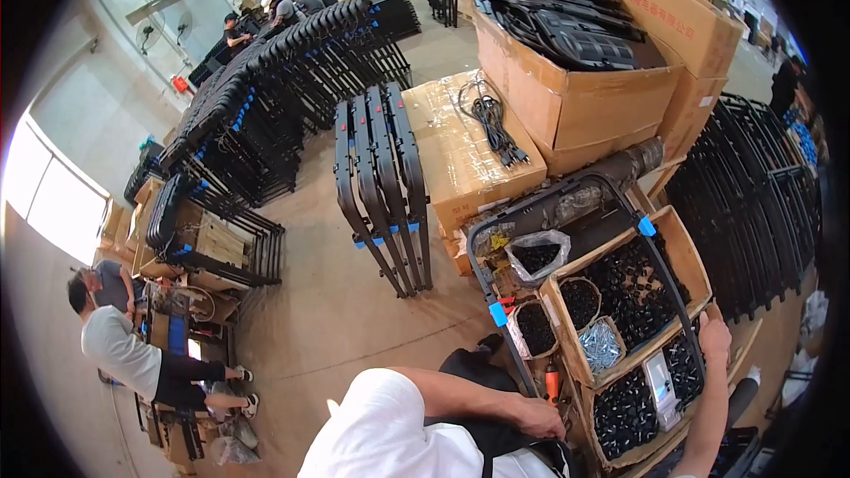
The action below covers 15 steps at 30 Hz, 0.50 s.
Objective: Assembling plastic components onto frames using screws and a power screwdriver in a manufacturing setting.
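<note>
A black U-shaped tubular frame (pixel 484 274) leans across the divided parts tray (pixel 567 329), its bend away from the person and its long axis running back toward the body. The left hand (pixel 541 418), fingers curled, sits by the near end of the left leg, beside the orange-handled screwdriver (pixel 552 381); the right hand (pixel 715 339) bends close against the right leg, nearer that side. Whether either actually grips the frame, I cannot tell.

One head-worn fisheye looks down and forward, close above the left hand (pixel 542 418) and right hand (pixel 714 339).
</note>
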Available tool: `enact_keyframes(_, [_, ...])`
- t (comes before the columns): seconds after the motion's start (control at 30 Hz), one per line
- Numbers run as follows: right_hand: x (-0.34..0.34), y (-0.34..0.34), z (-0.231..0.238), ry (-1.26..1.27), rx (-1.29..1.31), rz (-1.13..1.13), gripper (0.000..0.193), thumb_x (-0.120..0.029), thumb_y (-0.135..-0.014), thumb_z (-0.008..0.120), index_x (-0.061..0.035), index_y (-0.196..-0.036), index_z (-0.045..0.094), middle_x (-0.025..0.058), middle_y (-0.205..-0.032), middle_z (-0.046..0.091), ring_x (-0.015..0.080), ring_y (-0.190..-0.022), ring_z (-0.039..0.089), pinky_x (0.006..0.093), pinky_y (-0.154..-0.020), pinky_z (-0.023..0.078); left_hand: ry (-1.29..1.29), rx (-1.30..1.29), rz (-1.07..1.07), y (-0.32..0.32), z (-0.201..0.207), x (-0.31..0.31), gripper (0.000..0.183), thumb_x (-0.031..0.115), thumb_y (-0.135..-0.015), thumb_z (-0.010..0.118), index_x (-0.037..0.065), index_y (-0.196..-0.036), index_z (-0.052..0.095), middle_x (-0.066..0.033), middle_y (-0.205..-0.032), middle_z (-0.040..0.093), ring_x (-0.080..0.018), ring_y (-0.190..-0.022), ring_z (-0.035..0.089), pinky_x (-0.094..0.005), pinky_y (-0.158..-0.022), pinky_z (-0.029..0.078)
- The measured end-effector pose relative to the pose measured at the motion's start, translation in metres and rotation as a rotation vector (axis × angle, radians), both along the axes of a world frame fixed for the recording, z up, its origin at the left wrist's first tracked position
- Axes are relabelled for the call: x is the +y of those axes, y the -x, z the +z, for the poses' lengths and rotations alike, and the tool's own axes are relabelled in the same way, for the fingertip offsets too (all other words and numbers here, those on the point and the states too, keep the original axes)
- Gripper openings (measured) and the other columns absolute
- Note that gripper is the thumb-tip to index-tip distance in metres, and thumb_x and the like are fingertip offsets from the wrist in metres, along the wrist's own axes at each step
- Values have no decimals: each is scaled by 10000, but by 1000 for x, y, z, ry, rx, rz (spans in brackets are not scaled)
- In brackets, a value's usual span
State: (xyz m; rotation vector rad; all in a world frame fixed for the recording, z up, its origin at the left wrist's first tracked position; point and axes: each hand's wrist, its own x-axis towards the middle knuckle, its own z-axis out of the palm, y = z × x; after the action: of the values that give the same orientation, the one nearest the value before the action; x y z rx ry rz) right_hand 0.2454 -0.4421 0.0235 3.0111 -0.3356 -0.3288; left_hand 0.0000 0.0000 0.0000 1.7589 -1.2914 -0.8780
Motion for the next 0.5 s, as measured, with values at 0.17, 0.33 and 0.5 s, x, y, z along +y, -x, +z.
enact_keyframes(0.17, [-17,24,5,102,-183,167,613,-502,-1062,512,43,-901,740,288,-915,747,441,-924,742,491,-841,592,-108,145,39,17,1,-18,220,250,-974,589,142,-1114,719,-139,-1007,741,-376,-1002,693,-513,-838,527])
enact_keyframes(0.33, [30,14,20,-83,-342,208,515,-438,-1043,565,45,-951,720,263,-861,745,465,-867,733,492,-793,598,-66,156,91,23,-9,-10,247,253,-945,628,114,-1143,681,-176,-1020,723,-408,-1000,683,-524,-844,522])
enact_keyframes(0.5, [-8,14,-4,135,-264,317,473,-426,-1023,615,26,-930,719,247,-838,735,480,-807,715,528,-795,591,-170,244,193,20,11,-6,326,270,-909,668,95,-1183,648,-227,-1010,691,-420,-1036,669,-532,-857,519])
